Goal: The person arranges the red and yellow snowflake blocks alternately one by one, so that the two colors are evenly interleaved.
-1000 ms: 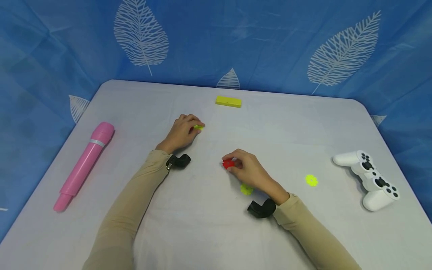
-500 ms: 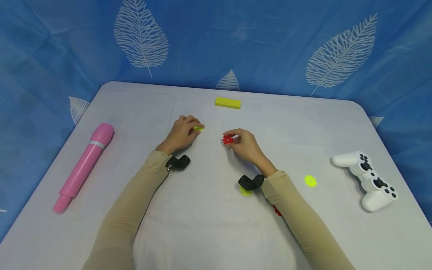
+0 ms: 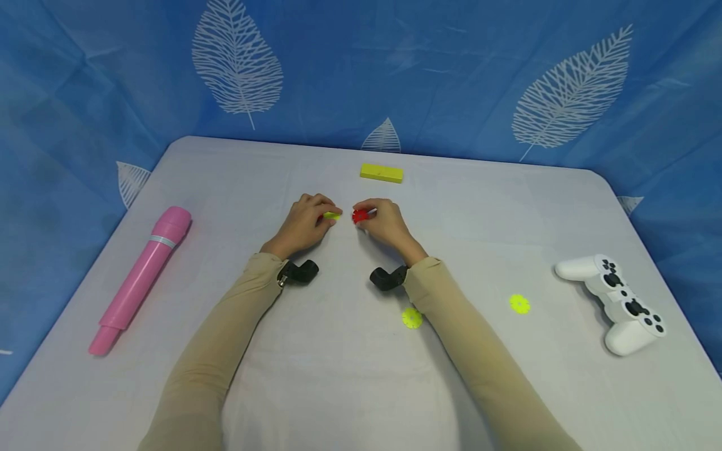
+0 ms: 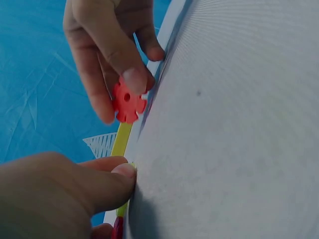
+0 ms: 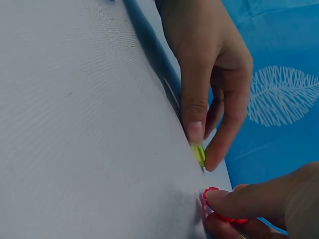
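Observation:
My left hand (image 3: 304, 222) pinches a yellow-green notched piece (image 3: 331, 215) between thumb and fingers, low over the table. Only an edge of it shows in the right wrist view, as a yellow sliver (image 5: 199, 155) under the thumb. Below the left thumb, a dark red piece (image 4: 118, 228) shows in the left wrist view; whether it joins the yellow one I cannot tell. Just to the right, my right hand (image 3: 388, 224) holds a red notched plastic disc (image 4: 129, 105) by its edge, facing the yellow piece with a small gap between.
Two yellow-green notched discs lie on the white table, one near the right sleeve (image 3: 412, 317), one farther right (image 3: 519, 304). A yellow bar (image 3: 381, 173) lies at the back. A pink microphone-shaped stick (image 3: 141, 279) is at left, a white game controller (image 3: 615, 304) at right.
My right hand has moved away from the body and leftward with the red disc, up beside the left hand. The left hand has stayed in place. A red disc near the right sleeve is now hidden.

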A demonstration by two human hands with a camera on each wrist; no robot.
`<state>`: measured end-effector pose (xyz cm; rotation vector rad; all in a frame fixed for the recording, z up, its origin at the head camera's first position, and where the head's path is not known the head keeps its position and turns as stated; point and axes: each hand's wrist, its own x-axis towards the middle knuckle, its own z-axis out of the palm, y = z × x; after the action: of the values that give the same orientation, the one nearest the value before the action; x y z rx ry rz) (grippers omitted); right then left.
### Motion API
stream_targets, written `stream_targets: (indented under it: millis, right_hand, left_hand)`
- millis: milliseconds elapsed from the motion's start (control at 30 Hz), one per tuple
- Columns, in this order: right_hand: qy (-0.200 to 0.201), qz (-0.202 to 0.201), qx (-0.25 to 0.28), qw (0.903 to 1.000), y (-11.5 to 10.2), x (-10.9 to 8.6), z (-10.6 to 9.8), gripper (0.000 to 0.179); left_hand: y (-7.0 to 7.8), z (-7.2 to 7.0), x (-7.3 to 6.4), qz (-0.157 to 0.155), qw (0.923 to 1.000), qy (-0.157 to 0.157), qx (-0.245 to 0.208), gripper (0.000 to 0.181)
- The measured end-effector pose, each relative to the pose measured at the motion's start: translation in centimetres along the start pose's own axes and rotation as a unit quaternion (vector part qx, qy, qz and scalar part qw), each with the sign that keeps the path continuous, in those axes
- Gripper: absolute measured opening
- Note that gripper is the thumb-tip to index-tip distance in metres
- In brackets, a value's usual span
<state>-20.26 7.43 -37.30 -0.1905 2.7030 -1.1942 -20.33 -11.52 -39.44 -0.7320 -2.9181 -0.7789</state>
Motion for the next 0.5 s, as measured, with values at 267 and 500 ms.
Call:
stream_targets:
  millis: [267, 500]
  right_hand:
    - [-0.001, -0.005, 0.003, 1.0, -0.8, 0.8, 0.9, 0.031]
    - [0.001, -0.007, -0.016, 0.9998, -1.2, 1.2, 1.2, 0.039]
  left_hand:
    - [0.0, -0.1, 0.0, 0.004, 1.0, 0.003, 0.001, 0.024]
    - [0.2, -0.1, 0.0, -0.001, 1.0, 0.0, 0.0, 0.024]
